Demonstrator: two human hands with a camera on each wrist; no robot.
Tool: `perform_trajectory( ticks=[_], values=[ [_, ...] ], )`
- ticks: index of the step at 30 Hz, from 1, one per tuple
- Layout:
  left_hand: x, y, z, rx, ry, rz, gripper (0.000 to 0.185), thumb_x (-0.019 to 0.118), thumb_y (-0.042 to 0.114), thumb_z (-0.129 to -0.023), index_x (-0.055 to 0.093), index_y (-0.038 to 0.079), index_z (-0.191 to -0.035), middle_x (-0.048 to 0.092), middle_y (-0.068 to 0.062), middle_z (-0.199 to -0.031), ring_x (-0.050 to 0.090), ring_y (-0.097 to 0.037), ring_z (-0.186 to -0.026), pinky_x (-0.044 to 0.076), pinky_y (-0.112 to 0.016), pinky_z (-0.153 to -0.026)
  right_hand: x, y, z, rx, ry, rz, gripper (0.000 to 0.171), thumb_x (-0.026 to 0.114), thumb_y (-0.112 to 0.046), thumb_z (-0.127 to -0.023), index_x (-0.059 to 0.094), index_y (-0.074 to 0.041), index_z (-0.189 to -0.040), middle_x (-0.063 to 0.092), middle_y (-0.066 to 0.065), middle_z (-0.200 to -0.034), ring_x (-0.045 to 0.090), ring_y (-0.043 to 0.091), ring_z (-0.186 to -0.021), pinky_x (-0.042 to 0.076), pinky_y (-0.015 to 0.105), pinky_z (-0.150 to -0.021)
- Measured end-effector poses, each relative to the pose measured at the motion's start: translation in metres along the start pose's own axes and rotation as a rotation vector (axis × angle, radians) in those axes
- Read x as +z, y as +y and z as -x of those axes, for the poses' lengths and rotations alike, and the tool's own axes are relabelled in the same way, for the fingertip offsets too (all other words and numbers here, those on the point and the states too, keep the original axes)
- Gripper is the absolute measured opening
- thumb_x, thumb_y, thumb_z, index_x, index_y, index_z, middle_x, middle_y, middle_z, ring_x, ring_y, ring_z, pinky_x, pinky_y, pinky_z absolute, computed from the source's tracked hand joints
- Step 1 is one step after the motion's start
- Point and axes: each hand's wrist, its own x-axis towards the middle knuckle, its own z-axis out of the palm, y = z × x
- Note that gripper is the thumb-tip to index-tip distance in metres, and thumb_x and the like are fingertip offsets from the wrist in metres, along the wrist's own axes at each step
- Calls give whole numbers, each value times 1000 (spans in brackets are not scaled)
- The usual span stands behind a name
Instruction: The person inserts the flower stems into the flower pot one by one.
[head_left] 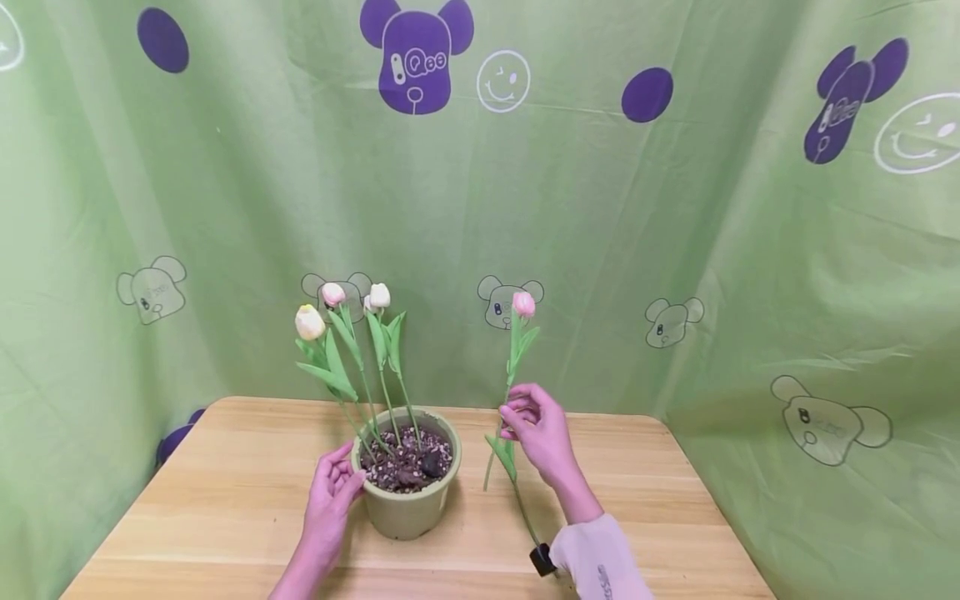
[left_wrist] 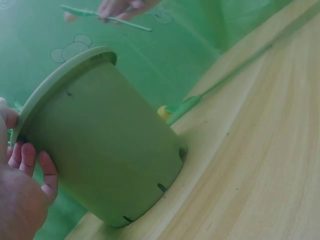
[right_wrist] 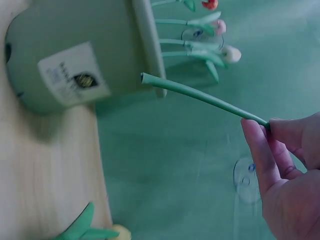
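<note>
My left hand (head_left: 328,500) grips the rim of a green flower pot (head_left: 405,515), thumb on top and fingers curled beneath. Dark soil (head_left: 397,477) fills it, and several artificial tulips stand in it, among them a cream-yellow tulip (head_left: 310,322), a pink tulip (head_left: 333,293) and a white tulip (head_left: 379,297). To the right of the pot, my right hand (head_left: 546,437) pinches another pink tulip (head_left: 523,305) by its stem, bloom up. The stem's cut end (right_wrist: 150,79) points down below the fingers, and in the right wrist view it overlaps the pot's rim.
One more tulip, with a yellow bloom (left_wrist: 163,113), lies on the wooden table (head_left: 240,500) right of the pot; its leaf (head_left: 504,457) shows beneath my right hand. A small black object (head_left: 542,560) sits at my right sleeve. Green patterned cloth (head_left: 585,208) hangs behind the table.
</note>
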Motion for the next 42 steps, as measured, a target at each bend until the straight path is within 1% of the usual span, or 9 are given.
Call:
perform_trajectory(
  ticks=[3, 7, 9, 15, 17, 22, 29, 38, 42],
  values=[
    [0, 0, 0, -3, 2, -1, 56, 57, 0, -101, 34, -2, -153, 56, -13, -120, 63, -10, -106, 58, -22, -97, 12, -9, -3, -20, -15, -12, 31, 69, 7, -92, 62, 0, -121, 65, 18, -104, 68, 30, -87, 67, 33, -73],
    [0, -2, 0, -9, 5, 0, 57, 58, 1, -101, 35, -1, -153, 56, -13, -120, 63, -9, -105, 58, -21, -96, 26, -17, -5, -45, -29, -12, 31, 69, 7, -92, 62, 1, -122, 65, 19, -105, 67, 23, -84, 67, 34, -73],
    [0, -2, 0, -9, 4, 3, 57, 58, 1, -101, 34, 0, -153, 55, -13, -120, 63, -9, -105, 58, -21, -96, 32, -19, -6, -54, -32, -4, 31, 69, 6, -93, 62, 0, -122, 65, 19, -105, 67, 22, -85, 67, 33, -74],
    [0, -3, 0, -9, 6, 7, 57, 57, 1, -101, 34, -1, -153, 55, -12, -119, 63, -9, -105, 58, -21, -97, 44, -22, -12, -87, -43, 14, 30, 69, 5, -93, 62, -1, -122, 65, 20, -106, 68, 31, -91, 67, 33, -75],
    [0, -3, 0, -12, 10, 8, 57, 57, 1, -101, 34, -1, -153, 55, -12, -119, 63, -9, -105, 58, -21, -97, 48, -22, -13, -100, -52, 17, 31, 69, 5, -93, 62, -1, -122, 65, 20, -106, 67, 32, -92, 67, 34, -75],
    [-1, -2, 0, -7, 9, 9, 57, 57, 1, -101, 33, -2, -153, 55, -13, -120, 63, -9, -106, 58, -21, -97, 60, -21, -17, -122, -61, 22, 30, 69, 5, -93, 62, -1, -121, 65, 20, -106, 67, 28, -91, 67, 33, -74],
    [-2, -4, -1, 2, 1, 11, 58, 57, 0, -101, 32, -3, -153, 56, -14, -120, 63, -10, -105, 58, -22, -97, 79, -14, -19, -161, -85, 40, 28, 69, 7, -92, 63, -1, -118, 66, 20, -103, 69, 33, -91, 67, 31, -72],
    [-2, -4, -2, 18, -3, 6, 58, 59, 1, -100, 33, -3, -153, 57, -13, -119, 64, -10, -103, 59, -22, -95, 96, -7, -18, -199, -98, 78, 24, 70, 2, -93, 64, -3, -117, 68, 18, -102, 67, 25, -89, 66, 29, -72],
    [-2, -4, -2, 23, -3, 5, 58, 58, 0, -100, 33, -4, -153, 57, -14, -119, 64, -10, -102, 59, -22, -94, 103, -7, -18, -222, -116, 119, 22, 70, -1, -95, 65, -4, -116, 70, 16, -102, 68, 23, -90, 66, 27, -74]
  ],
)
